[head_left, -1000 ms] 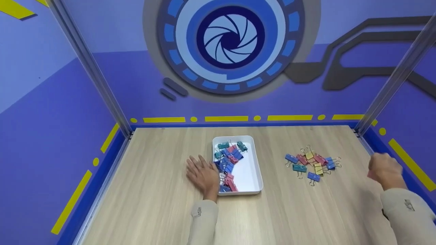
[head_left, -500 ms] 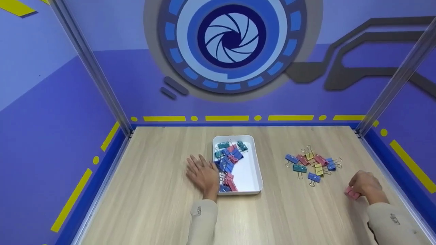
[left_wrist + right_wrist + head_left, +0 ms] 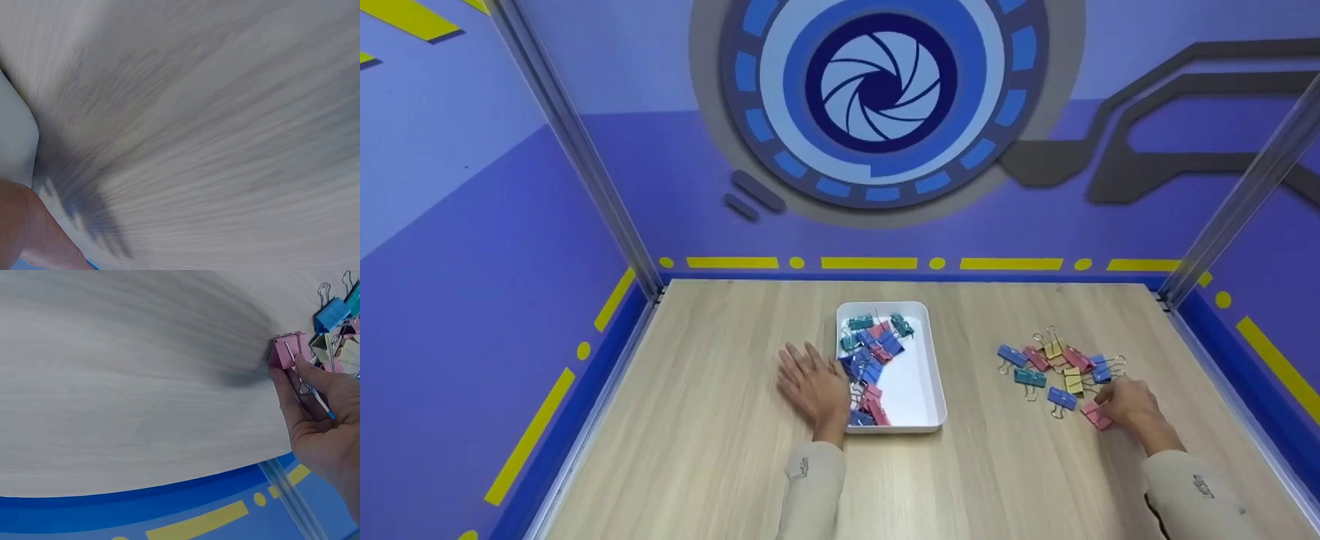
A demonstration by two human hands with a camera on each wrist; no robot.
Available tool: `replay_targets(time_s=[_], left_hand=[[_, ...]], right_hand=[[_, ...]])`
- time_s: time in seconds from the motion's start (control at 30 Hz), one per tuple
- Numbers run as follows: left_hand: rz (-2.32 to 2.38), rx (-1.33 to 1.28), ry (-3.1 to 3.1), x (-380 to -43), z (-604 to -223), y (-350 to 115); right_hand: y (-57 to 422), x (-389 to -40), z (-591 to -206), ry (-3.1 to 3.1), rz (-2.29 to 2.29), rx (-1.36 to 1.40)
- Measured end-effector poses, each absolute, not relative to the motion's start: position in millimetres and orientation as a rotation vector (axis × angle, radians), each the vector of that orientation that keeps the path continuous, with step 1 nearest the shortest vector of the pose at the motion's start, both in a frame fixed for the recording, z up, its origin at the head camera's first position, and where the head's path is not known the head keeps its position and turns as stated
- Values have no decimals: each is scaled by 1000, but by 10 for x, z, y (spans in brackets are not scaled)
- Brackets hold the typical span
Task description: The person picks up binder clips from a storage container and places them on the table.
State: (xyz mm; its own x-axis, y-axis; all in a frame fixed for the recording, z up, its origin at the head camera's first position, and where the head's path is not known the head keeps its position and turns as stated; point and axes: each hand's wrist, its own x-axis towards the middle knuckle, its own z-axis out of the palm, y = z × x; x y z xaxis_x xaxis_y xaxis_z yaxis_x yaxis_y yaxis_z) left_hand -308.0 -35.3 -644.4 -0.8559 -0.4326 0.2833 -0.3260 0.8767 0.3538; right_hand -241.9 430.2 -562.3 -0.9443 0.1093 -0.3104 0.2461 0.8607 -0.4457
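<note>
Pinched pink metal binder clip [image 3: 1094,416] in right hand [image 3: 1132,406], beside loose multicoloured clips [image 3: 1072,382] on pale wood-grain table [image 3: 705,420]; rested left hand [image 3: 816,386], with fingers extended, against white rectangular plastic tray [image 3: 938,382].

Your head view looks forward and down to the far edge of the desk [image 3: 712,465]; close in, your right wrist view shares its pink clip [image 3: 297,344], your left, probably, the white tray [image 3: 916,379].
</note>
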Motion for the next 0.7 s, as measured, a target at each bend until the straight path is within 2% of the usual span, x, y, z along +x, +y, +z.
replay_targets(time_s=[0.17, 0.37, 0.53, 0.7], left_hand=[[-411, 563, -2696, -3082, -6464, -352], [-416, 575, -2689, -3095, -6445, -388], [-436, 568, -2674, -3081, -6441, -379], [-440, 555, -2681, -3065, -6448, -338]], right_hand=[[4221, -2453, -5522, 2783, -696, 213], [4028, -2670, -5151, 2965, -510, 94], [3595, -2924, -4887, 3080, -544, -11], [3007, -3137, -4869, 3178, -647, -183]])
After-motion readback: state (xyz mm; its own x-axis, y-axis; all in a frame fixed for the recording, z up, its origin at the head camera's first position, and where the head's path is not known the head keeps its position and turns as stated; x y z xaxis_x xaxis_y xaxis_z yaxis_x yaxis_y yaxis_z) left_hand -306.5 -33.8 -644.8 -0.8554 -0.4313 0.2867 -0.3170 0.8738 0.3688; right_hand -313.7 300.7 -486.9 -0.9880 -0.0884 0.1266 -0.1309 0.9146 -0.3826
